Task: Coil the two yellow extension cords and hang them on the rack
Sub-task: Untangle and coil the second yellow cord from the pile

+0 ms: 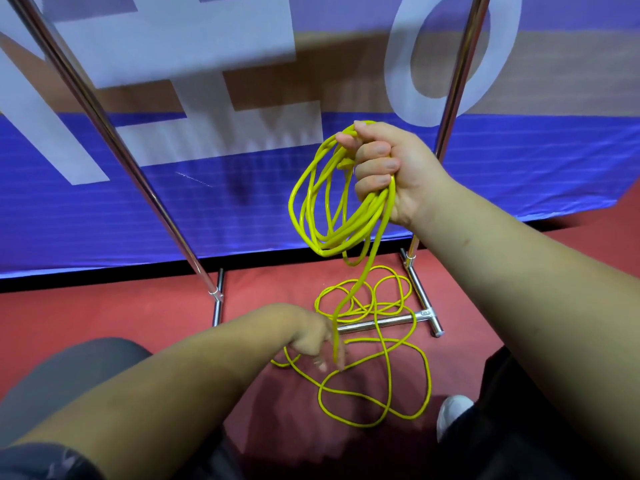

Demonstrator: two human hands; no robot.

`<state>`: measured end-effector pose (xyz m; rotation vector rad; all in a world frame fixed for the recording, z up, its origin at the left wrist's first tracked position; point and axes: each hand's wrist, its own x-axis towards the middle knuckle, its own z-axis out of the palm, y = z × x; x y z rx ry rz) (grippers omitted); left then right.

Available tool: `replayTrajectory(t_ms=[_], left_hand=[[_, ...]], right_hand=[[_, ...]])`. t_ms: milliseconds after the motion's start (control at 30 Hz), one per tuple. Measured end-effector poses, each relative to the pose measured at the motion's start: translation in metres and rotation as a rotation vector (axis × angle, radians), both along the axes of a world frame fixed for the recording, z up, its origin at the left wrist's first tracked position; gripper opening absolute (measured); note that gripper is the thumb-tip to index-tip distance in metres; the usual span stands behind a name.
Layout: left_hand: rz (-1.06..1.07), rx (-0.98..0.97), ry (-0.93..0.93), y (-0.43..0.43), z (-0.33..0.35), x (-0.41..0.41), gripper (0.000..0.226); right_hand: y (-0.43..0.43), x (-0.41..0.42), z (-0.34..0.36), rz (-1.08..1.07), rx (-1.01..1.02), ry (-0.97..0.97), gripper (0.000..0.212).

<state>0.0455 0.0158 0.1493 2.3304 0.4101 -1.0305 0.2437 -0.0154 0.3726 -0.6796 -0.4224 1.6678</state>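
We see the right hand (388, 174) held up high, with its fingers curled tight around a coil (329, 209) of yellow cord. We think it is held high so the loops can hang down free and not mix with the rest.

One strand (367, 268) drops from the coil to the left hand (317, 342), which is low and near the floor (138, 317). Its fingers point down and the strand passes right by them. That part is blurry, so we cannot tell if they pinch it. We guess this hand is there to feed the next loop up.

The loose cord (381, 375) lies in big messy rings on the floor, and some of it crosses over the rack's low bar (384, 320). A lot of cord is not yet coiled.

The cord is thin, round, smooth and a bit shiny, and it bends easily. The rack (104, 126) is made of shiny silver metal poles. We cannot see its top. The floor is flat and red. Behind the rack is a blue and white banner (104, 216). A white shoe (453, 410) shows at the near right.
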Motion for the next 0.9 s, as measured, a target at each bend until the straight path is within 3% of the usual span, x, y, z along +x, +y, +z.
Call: replayTrajectory(t_ms=[100, 167, 300, 367, 567, 733, 900], left_hand=[[-0.054, 0.091, 0.208, 0.004, -0.019, -0.018, 0.043], [-0.018, 0.17, 0.201, 0.008, -0.015, -0.02, 0.05], [0.049, 0.394, 0.12, 0.027, 0.02, -0.018, 0.022], [0.155, 0.45, 0.098, 0.04, 0.032, -0.023, 0.013], [0.645, 0.466, -0.121, 0.065, 0.072, -0.042, 0.026], [1.33, 0.029, -0.5, 0.059, 0.119, -0.038, 0.018], [1.536, -0.381, -0.6, 0.042, 0.159, -0.029, 0.025]], right_hand=[[-0.004, 0.009, 0.001, 0.009, 0.009, 0.011, 0.024], [-0.007, 0.014, 0.0, 0.009, 0.001, -0.025, 0.024], [-0.011, 0.021, -0.002, 0.04, -0.021, -0.105, 0.025], [-0.013, 0.021, -0.002, 0.057, -0.026, -0.218, 0.024], [-0.017, 0.012, -0.012, 0.09, -0.049, -0.629, 0.024], [-0.017, 0.002, -0.024, 0.046, -0.08, -0.78, 0.021], [-0.016, -0.009, -0.036, -0.015, -0.091, -0.854, 0.017]])
